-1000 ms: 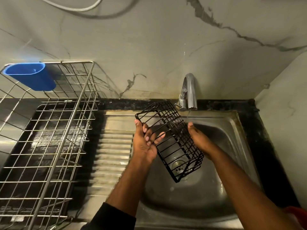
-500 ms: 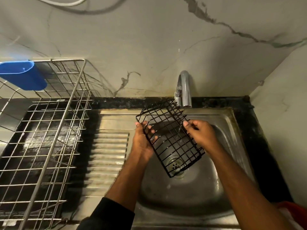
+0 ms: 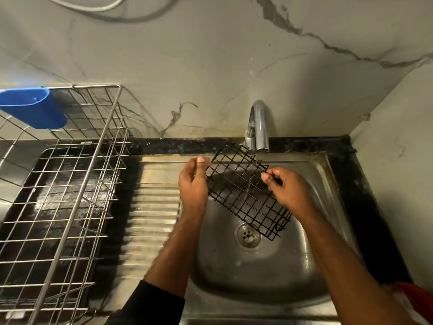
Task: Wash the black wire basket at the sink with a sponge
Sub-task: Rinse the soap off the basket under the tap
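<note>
The black wire basket hangs tilted over the steel sink, right under the tap. A thin stream of water runs down through its mesh. My left hand grips the basket's left edge, thumb up near its top corner. My right hand pinches the wires on its right side. The basket's lower end hangs just above the drain. No sponge is in view.
A large steel dish rack stands on the left with a blue plastic holder hooked at its back. The ribbed drainboard lies between rack and sink. Marble walls close the back and right. Something red shows at the bottom right.
The basket has been turned and raised closer to the tap, so its flat mesh now faces up under the water. Both hands shifted their hold along its edges.
</note>
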### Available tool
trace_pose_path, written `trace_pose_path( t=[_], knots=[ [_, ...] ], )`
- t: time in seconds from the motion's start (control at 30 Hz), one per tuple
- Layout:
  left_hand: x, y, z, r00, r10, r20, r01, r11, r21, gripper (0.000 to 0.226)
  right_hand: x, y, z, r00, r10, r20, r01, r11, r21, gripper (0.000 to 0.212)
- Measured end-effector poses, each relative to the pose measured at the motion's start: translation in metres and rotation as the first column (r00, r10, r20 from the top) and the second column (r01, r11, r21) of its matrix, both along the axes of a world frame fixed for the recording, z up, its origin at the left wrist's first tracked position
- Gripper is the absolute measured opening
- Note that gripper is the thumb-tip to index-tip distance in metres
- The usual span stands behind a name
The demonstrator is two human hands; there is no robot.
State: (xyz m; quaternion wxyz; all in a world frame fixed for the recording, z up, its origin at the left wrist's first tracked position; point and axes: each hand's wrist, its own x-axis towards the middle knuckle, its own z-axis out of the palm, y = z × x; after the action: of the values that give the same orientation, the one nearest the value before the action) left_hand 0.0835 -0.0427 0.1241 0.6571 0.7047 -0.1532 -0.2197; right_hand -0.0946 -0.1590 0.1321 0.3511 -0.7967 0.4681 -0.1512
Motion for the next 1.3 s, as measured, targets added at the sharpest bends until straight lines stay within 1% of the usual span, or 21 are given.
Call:
trace_pose_path(
  t=[0.03, 0.1, 0.17, 0.2, 0.23, 0.27, 0.3, 0.37, 0.47, 0.5, 0.57, 0.63, 0.7, 0.77, 0.83, 0.9, 0.97, 1.07, 1.13, 1.23, 1.3],
  knots=[
    [0.003, 0.0, 0.001, 0.996, -0.067, 0.065, 0.064, 0.997, 0.048, 0.029, 0.0, -0.001, 0.001, 1.0, 0.022, -0.007, -0.022, 1.0, -0.006, 0.026],
    [0.008, -0.001, 0.003, 0.961, -0.206, 0.186, 0.163, 0.961, 0.224, 0.037, 0.0, -0.003, 0.001, 0.998, 0.06, 0.01, -0.06, 0.998, -0.021, 0.024],
    [0.01, -0.001, 0.006, 0.901, -0.339, 0.27, 0.196, 0.875, 0.443, 0.061, 0.001, -0.004, 0.001, 0.995, 0.1, 0.026, -0.099, 0.994, -0.056, 0.021],
    [0.008, -0.001, 0.006, 0.879, -0.385, 0.281, 0.193, 0.827, 0.528, 0.07, 0.002, -0.006, 0.0, 0.991, 0.131, 0.012, -0.129, 0.987, -0.096, 0.019],
    [0.007, -0.001, 0.004, 0.873, -0.413, 0.258, 0.2, 0.787, 0.584, 0.07, 0.003, -0.007, -0.001, 0.987, 0.159, -0.007, -0.158, 0.978, -0.139, 0.017],
    [0.004, 0.0, 0.004, 0.882, -0.418, 0.218, 0.218, 0.771, 0.599, 0.062, 0.004, -0.008, 0.0, 0.983, 0.182, -0.014, -0.181, 0.967, -0.177, 0.016],
    [0.001, 0.001, 0.003, 0.903, -0.402, 0.152, 0.248, 0.776, 0.58, 0.053, 0.006, -0.01, -0.001, 0.979, 0.206, -0.007, -0.202, 0.957, -0.209, 0.015],
    [-0.004, 0.001, -0.001, 0.945, -0.327, 0.011, 0.284, 0.834, 0.473, 0.042, 0.009, -0.013, -0.002, 0.971, 0.237, -0.022, -0.234, 0.932, -0.278, 0.013],
    [-0.016, 0.003, -0.001, 0.97, -0.171, -0.176, 0.219, 0.927, 0.304, 0.034, 0.018, -0.009, -0.005, 0.963, 0.187, -0.193, -0.247, 0.902, -0.354, 0.022],
    [-0.021, 0.003, -0.001, 0.959, -0.116, -0.258, 0.181, 0.953, 0.244, 0.032, 0.022, -0.004, -0.005, 0.964, 0.139, -0.227, -0.217, 0.905, -0.367, 0.028],
    [-0.031, 0.004, 0.0, 0.914, -0.026, -0.406, 0.099, 0.982, 0.161, 0.032, 0.029, 0.007, -0.005, 0.978, 0.049, -0.201, -0.121, 0.922, -0.368, 0.039],
    [-0.037, 0.004, 0.001, 0.865, 0.054, -0.498, 0.021, 0.989, 0.144, 0.035, 0.036, 0.02, -0.007, 0.983, 0.064, -0.17, -0.115, 0.943, -0.312, 0.051],
    [-0.038, 0.004, 0.002, 0.85, 0.094, -0.518, -0.026, 0.99, 0.138, 0.037, 0.043, 0.037, -0.014, 0.949, 0.198, -0.244, -0.259, 0.933, -0.249, 0.06],
    [-0.036, 0.003, 0.003, 0.856, 0.11, -0.505, -0.054, 0.991, 0.124, 0.038, 0.051, 0.055, -0.021, 0.877, 0.324, -0.355, -0.43, 0.859, -0.279, 0.062],
    [-0.033, 0.006, 0.004, 0.865, 0.12, -0.488, -0.071, 0.99, 0.118, 0.039, 0.054, 0.063, -0.023, 0.828, 0.401, -0.393, -0.525, 0.801, -0.289, 0.061],
    [-0.029, 0.011, 0.005, 0.859, 0.134, -0.494, -0.079, 0.988, 0.131, 0.04, 0.049, 0.053, -0.023, 0.794, 0.424, -0.435, -0.57, 0.767, -0.293, 0.06],
    [-0.027, 0.016, 0.004, 0.848, 0.141, -0.512, -0.079, 0.987, 0.142, 0.04, 0.037, 0.031, -0.022, 0.823, 0.311, -0.475, -0.493, 0.807, -0.325, 0.062],
    [-0.023, 0.024, 0.001, 0.848, 0.164, -0.504, -0.088, 0.981, 0.171, 0.044, 0.02, -0.008, -0.021, 0.883, 0.098, -0.46, -0.24, 0.935, -0.26, 0.068],
    [-0.023, 0.029, -0.001, 0.834, 0.182, -0.521, -0.101, 0.979, 0.18, 0.046, 0.022, -0.019, -0.02, 0.893, 0.033, -0.449, -0.161, 0.955, -0.249, 0.072],
    [-0.026, 0.033, 0.001, 0.81, 0.204, -0.549, -0.119, 0.975, 0.186, 0.047, 0.042, -0.001, -0.013, 0.873, 0.014, -0.488, -0.224, 0.899, -0.376, 0.07],
    [-0.03, 0.032, 0.004, 0.807, 0.199, -0.556, -0.118, 0.977, 0.178, 0.046, 0.057, 0.029, -0.008, 0.866, 0.103, -0.49, -0.316, 0.871, -0.375, 0.067]
  ],
)
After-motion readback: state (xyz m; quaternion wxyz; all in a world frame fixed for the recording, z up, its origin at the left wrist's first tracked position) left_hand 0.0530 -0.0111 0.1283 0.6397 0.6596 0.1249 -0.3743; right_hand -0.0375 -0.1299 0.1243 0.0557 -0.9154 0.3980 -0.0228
